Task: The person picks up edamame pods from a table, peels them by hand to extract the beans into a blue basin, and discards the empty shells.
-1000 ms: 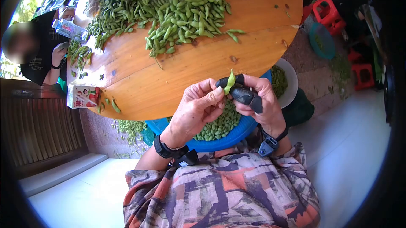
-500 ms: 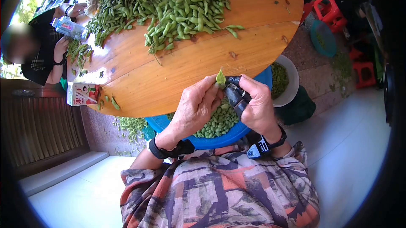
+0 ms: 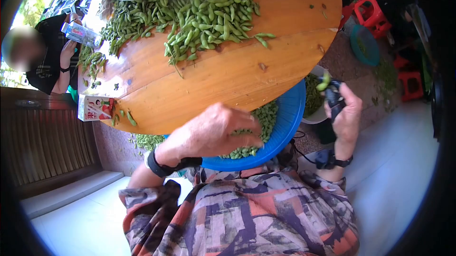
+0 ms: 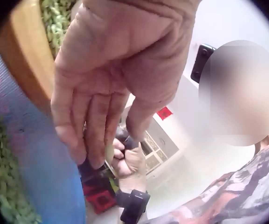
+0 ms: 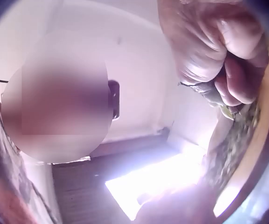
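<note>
My left hand point(image 3: 213, 130) hovers over the blue basin point(image 3: 296, 113), its fingers loosely extended with nothing between them. Shelled green beans point(image 3: 267, 122) lie in the basin, partly hidden behind that hand. The left wrist view shows its palm and relaxed fingers point(image 4: 97, 126). Off to the right, my right hand point(image 3: 349, 115) pinches a green soybean pod point(image 3: 324, 84) at its fingertips. Black covers point(image 3: 334, 98) sheathe the thumb and a finger of this hand. The pod overlaps the edge of a white bowl point(image 3: 314, 119) of pods in the head view.
A large heap of soybean pods point(image 3: 204, 13) covers the back of the wooden table point(image 3: 190, 89). A drink carton point(image 3: 95, 107) and a plastic bottle point(image 3: 80, 35) stand at the left, near another person point(image 3: 52, 61). Red stools point(image 3: 370, 13) and a teal basin point(image 3: 365, 44) occupy the right floor.
Both hands were together at the pod above the blue basin. They have parted: the right hand has carried the pod rightward to the white bowl, while the left has let go and lowered over the beans.
</note>
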Tool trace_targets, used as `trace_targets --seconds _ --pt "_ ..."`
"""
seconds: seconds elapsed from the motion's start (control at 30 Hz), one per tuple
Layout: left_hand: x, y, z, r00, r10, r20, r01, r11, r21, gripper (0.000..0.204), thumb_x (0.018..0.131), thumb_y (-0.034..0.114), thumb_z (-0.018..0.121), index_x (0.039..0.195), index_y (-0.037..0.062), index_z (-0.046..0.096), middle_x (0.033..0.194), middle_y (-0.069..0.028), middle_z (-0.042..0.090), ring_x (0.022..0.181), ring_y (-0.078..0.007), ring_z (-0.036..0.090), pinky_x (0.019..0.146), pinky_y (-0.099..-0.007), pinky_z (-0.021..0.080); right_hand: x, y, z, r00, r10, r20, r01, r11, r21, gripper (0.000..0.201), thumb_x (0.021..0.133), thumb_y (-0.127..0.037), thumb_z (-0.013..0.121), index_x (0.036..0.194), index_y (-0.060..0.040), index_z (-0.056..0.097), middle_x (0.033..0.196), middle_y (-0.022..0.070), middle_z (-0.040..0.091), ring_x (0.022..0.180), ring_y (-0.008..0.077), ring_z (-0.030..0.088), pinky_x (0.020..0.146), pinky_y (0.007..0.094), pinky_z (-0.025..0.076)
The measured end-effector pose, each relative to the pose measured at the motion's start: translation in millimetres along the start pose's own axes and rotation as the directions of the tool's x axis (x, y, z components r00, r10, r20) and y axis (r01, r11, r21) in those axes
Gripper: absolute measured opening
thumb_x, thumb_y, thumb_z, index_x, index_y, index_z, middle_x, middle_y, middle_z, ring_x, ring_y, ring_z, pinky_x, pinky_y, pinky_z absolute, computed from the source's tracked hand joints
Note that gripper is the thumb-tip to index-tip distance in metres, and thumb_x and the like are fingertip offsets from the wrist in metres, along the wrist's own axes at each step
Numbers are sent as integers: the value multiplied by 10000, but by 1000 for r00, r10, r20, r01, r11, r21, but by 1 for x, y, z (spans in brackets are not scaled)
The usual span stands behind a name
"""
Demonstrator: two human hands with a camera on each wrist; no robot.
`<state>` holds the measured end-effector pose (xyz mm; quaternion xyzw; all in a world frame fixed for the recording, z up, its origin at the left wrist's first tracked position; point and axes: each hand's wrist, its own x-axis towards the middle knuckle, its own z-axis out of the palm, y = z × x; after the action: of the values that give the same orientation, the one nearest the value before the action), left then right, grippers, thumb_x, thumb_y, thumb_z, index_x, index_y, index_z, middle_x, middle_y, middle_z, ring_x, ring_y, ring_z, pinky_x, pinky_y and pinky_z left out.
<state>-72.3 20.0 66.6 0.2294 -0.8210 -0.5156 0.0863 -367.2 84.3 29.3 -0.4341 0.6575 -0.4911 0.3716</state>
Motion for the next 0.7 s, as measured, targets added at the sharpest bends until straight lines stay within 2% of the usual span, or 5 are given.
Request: trace_targets --seconds 0.07,0.2,0.37,0.57,0.7 --pt "18 -7 -12 989 69 -127 -36 970 242 94 875 76 648 948 27 681 969 -133 680 860 -331 669 758 -383 537 9 -1 -29 994 -112 -8 81 764 -641 189 844 24 553 1016 44 628 789 195 609 726 211 613 680 336 465" --pt "77 -38 -38 894 204 -399 32 859 511 192 806 -12 620 994 -4 660 961 -141 644 848 -346 652 728 -426 535 14 14 -43 989 -138 -54 46 632 -774 315 804 67 529 1090 12 648 840 261 614 758 373 622 717 391 483" --pt "109 -69 -50 874 278 -399 21 798 602 223 786 -24 622 1004 1 663 964 -139 612 832 -360 637 705 -436 526 20 18 -26 980 -171 -98 65 746 -662 382 808 65 547 1165 -22 654 886 266 657 824 380 659 741 397 497" --pt "104 -66 -50 875 275 -398 -6 829 559 194 794 -21 620 983 -19 668 931 -135 638 807 -357 643 687 -424 524 16 -6 15 976 -209 67 219 897 -383 268 897 -5 563 1142 -11 670 752 39 604 683 86 554 635 260 472" --pt "70 -34 -41 885 27 -465 57 984 166 124 874 32 649 975 -38 658 867 -108 700 589 -205 636 554 -347 499 8 -19 55 954 -83 289 66 995 68 323 914 -22 528 1206 -37 667 748 -61 562 617 18 478 546 191 388"
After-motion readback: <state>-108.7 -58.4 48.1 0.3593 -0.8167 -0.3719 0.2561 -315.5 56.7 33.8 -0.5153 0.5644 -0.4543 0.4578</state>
